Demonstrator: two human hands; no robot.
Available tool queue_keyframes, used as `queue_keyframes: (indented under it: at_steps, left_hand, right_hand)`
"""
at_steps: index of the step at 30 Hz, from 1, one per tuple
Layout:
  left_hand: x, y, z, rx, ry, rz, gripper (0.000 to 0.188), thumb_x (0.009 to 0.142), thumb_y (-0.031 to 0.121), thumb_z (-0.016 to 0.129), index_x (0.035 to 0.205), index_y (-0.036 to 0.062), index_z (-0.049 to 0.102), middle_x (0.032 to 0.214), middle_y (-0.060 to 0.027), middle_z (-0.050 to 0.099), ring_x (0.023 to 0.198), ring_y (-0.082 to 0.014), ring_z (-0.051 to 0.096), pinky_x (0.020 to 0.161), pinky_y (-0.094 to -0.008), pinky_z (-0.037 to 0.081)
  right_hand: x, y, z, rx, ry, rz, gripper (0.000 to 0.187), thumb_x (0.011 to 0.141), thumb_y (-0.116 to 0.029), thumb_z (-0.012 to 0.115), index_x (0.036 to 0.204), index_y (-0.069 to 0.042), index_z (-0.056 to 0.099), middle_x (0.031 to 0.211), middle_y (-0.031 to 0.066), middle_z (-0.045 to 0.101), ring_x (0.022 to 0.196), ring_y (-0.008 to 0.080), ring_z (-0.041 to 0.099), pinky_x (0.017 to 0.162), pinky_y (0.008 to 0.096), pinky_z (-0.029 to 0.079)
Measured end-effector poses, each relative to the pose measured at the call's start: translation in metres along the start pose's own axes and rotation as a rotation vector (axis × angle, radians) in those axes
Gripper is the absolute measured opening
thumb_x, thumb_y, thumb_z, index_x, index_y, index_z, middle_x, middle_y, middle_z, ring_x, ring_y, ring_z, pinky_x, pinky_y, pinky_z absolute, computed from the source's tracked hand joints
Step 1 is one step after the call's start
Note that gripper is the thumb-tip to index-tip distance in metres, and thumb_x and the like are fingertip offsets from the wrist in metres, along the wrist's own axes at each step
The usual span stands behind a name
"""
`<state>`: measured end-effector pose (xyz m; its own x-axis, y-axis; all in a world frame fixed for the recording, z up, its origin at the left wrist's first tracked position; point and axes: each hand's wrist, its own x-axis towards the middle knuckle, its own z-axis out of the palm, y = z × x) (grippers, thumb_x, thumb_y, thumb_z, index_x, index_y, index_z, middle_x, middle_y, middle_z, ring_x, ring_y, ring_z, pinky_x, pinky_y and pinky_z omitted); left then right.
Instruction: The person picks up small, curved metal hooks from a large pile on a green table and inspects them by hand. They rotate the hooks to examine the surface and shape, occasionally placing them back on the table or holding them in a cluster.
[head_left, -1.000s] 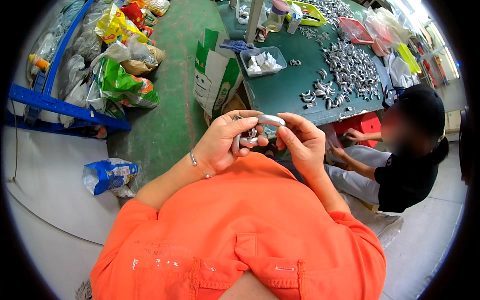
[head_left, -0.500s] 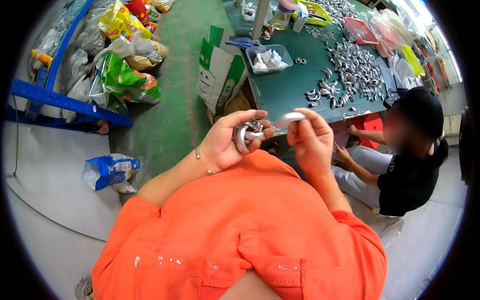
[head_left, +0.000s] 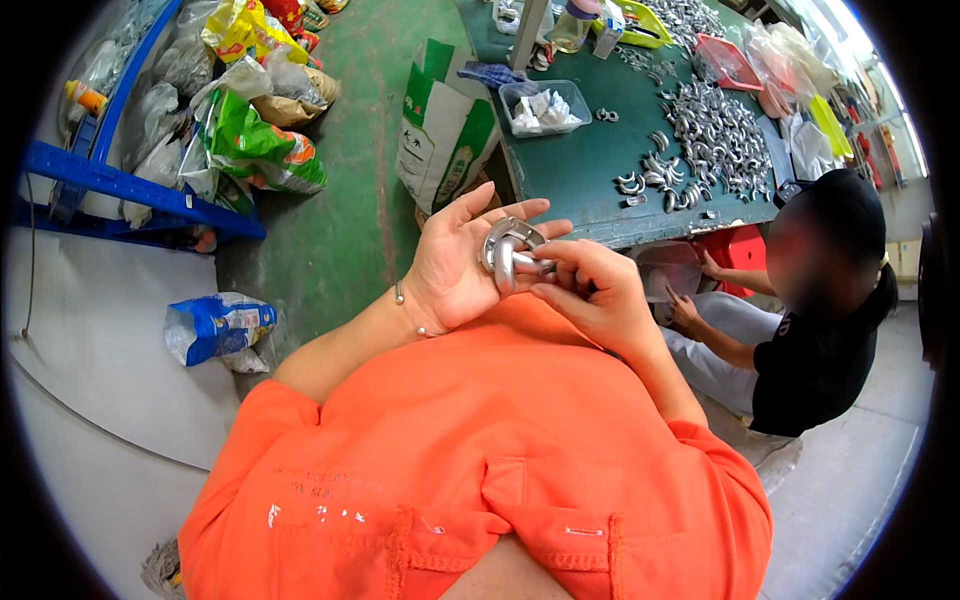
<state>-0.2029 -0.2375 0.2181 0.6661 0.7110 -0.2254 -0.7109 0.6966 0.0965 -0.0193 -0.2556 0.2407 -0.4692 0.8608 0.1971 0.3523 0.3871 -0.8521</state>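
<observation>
Silvery curved metal pieces (head_left: 506,264) rest on the unclenched palm of the left hand (head_left: 450,262), its fingers extended, while the right hand (head_left: 603,292) pinches one between thumb and fingertips. Beyond, a dark-green worktop (head_left: 555,175) carries a loose heap of small metal curves (head_left: 715,140) and a clear rectangular plastic tub (head_left: 580,112) containing crumpled white material (head_left: 542,110).
</observation>
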Motion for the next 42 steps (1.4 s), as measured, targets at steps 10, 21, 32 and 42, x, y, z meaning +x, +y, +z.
queue_keyframes:
  at_steps: [10, 21, 32, 42]
  left_hand:
    - [-0.005, -0.002, 0.003, -0.056, 0.047, 0.061, 0.057, 0.088, 0.043, 0.036, 0.122, -0.0031, 0.038, 0.127, -0.0255, 0.038, 0.111, -0.0349, 0.045, 0.090, -0.0450, 0.041]
    - [0.013, -0.009, -0.008, 0.055, 0.234, -0.042, 0.042, 0.090, 0.036, 0.037, 0.111, 0.0024, 0.048, 0.103, -0.0148, 0.056, 0.097, -0.0271, 0.054, 0.082, -0.0447, 0.044]
    - [0.077, -0.007, -0.019, -0.120, 0.282, -0.233, 0.018, 0.087, 0.020, 0.045, 0.094, 0.0075, 0.055, 0.090, -0.0104, 0.058, 0.083, -0.0237, 0.057, 0.061, -0.0306, 0.049]
    - [0.178, -0.005, 0.009, 0.023, 0.315, -0.182, 0.009, 0.084, 0.017, 0.051, 0.088, 0.0103, 0.056, 0.096, -0.0081, 0.054, 0.082, -0.0215, 0.052, 0.055, -0.0276, 0.044]
  right_hand:
    - [0.000, 0.006, 0.015, -0.037, 0.067, -0.054, 0.020, 0.068, 0.002, 0.068, 0.086, -0.004, 0.062, 0.070, 0.0035, 0.052, 0.056, 0.0112, 0.049, 0.050, 0.0225, 0.039]
    - [0.001, 0.018, 0.008, 0.048, 0.194, -0.024, 0.019, 0.071, 0.002, 0.064, 0.087, -0.001, 0.053, 0.095, 0.0109, 0.052, 0.078, 0.0209, 0.053, 0.060, 0.0272, 0.045]
    - [0.019, 0.073, -0.037, 0.045, 0.412, -0.220, 0.030, 0.076, -0.001, 0.058, 0.106, -0.003, 0.052, 0.104, 0.0117, 0.052, 0.097, 0.0268, 0.051, 0.083, 0.0325, 0.042]
    - [-0.034, 0.374, -0.217, -0.344, 1.021, 0.705, 0.018, 0.073, -0.005, 0.057, 0.091, -0.001, 0.060, 0.081, 0.0106, 0.060, 0.075, 0.0190, 0.058, 0.070, 0.0284, 0.047]
